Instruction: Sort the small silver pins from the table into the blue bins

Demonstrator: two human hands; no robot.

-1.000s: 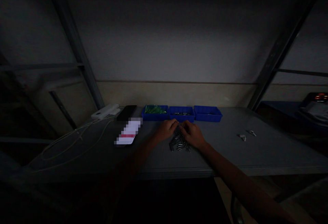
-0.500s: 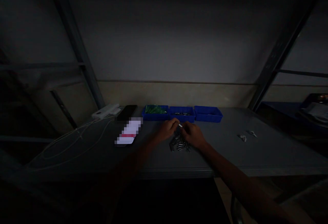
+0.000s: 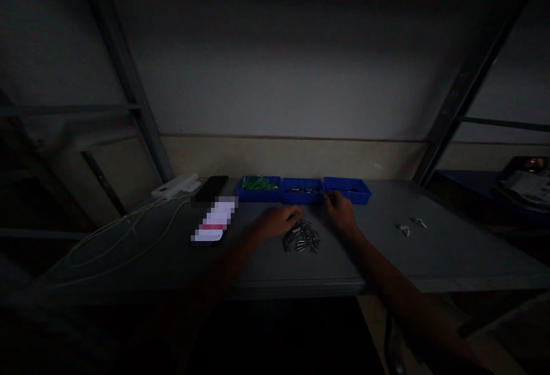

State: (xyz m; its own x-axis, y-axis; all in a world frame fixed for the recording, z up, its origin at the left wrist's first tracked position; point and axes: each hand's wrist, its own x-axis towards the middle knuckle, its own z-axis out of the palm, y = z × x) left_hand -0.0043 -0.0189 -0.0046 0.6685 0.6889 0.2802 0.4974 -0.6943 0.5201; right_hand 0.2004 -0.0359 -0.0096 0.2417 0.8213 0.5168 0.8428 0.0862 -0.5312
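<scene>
A loose pile of small metal parts [image 3: 304, 239], several of them thin and rod-like, lies on the grey table. My left hand [image 3: 280, 220] rests at the pile's upper left edge with its fingers curled together; whatever they hold is hidden. My right hand [image 3: 341, 212] reaches to the front of the blue bins, its fingertips pinched close to where the middle bin [image 3: 303, 198] and the right bin [image 3: 358, 198] meet. Too dark to make out is anything in that pinch. A few small metal pieces [image 3: 295, 190] lie inside the middle bin.
Green packets fill the left blue bin [image 3: 259, 197]. A lit phone [image 3: 215, 223], a dark phone [image 3: 211, 188], a white power strip [image 3: 175, 187] and white cables [image 3: 141, 214] occupy the left side. Small white items [image 3: 404, 229] lie at right. Metal posts [image 3: 148, 134] frame the table.
My right hand has moved away from my left, up and right to the bins. The small bright piece between both hands no longer shows. My left hand has dropped slightly toward the pile.
</scene>
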